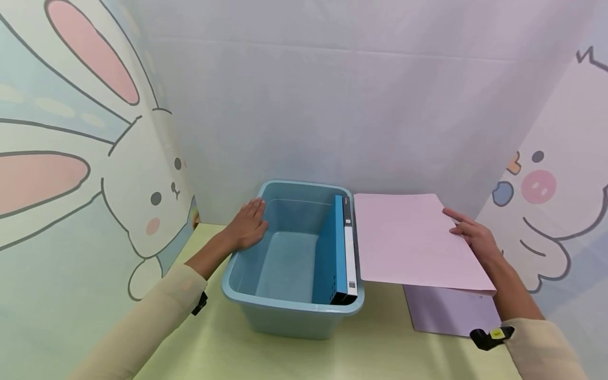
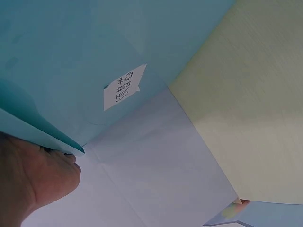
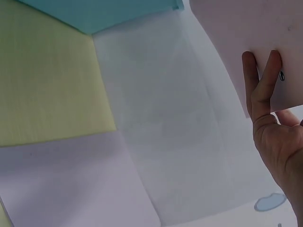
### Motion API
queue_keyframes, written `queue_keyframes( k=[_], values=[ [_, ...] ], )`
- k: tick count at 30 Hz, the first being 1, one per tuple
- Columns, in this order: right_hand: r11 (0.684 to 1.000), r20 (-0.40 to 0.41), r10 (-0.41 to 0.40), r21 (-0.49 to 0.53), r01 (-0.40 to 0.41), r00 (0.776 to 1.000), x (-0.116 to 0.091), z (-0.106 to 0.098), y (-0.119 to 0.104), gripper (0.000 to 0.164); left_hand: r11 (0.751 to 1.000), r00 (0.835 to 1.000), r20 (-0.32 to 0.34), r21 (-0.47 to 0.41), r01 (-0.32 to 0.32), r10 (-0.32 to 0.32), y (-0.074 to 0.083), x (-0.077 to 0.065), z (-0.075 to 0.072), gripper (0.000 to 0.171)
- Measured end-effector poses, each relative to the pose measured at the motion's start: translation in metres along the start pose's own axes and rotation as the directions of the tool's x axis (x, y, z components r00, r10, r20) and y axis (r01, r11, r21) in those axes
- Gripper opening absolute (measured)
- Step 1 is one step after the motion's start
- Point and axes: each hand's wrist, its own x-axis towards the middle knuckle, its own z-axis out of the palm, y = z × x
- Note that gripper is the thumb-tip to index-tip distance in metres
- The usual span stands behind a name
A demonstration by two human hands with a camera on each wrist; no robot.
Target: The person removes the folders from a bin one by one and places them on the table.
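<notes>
A flat pink folder (image 1: pixel 404 237) is held level to the right of the blue plastic bin (image 1: pixel 285 319), its left edge close to the bin's right rim. My right hand (image 1: pixel 476 237) pinches its right edge; in the right wrist view two fingers (image 3: pixel 270 75) press its face, near a small dark metal ring (image 3: pixel 281 75). My left hand (image 1: pixel 246 224) rests on the bin's left rim with fingers extended. Inside the bin, a blue file (image 1: pixel 331 253) and a white-spined file (image 1: pixel 350 258) stand upright against the right wall.
A lavender folder (image 1: pixel 451 311) lies on the pale yellow tabletop (image 1: pixel 375 348), partly under the pink one. On the bin's outer wall is a white handwritten label (image 2: pixel 124 87). A plain cloth backdrop (image 1: pixel 309 105) rises behind, with cartoon-printed cloth at both sides.
</notes>
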Motion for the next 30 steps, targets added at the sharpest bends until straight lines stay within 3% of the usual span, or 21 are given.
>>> queue_keyframes(
  k=[4, 12, 17, 25, 30],
  values=[
    [0.999, -0.013, 0.025, 0.031, -0.025, 1.0, -0.003, -0.011, 0.002, 0.056, 1.0, 1.0, 0.007, 0.006, 0.009, -0.009, 0.001, 0.0, -0.001, 0.072],
    [0.988, -0.055, 0.149, 0.057, -0.146, 0.987, -0.008, -0.025, 0.017, 0.055, 1.0, 1.0, 0.003, 0.015, 0.015, -0.015, 0.0, -0.002, -0.001, 0.072],
    [0.977, -0.052, 0.212, 0.0, -0.212, 0.976, -0.01, -0.034, 0.035, 0.057, 1.0, 1.0, 0.02, 0.02, 0.013, -0.014, -0.001, 0.0, 0.001, 0.072],
    [0.977, -0.007, 0.206, -0.053, -0.206, 0.979, -0.01, -0.038, 0.061, 0.057, 1.0, 1.0, 0.028, 0.01, 0.012, -0.012, 0.001, 0.0, 0.0, 0.073],
    [0.958, -0.005, 0.181, -0.225, -0.178, 0.983, -0.008, -0.037, 0.076, 0.064, 1.0, 1.0, 0.026, 0.017, 0.013, -0.013, 0.001, -0.001, 0.0, 0.072]
  ],
)
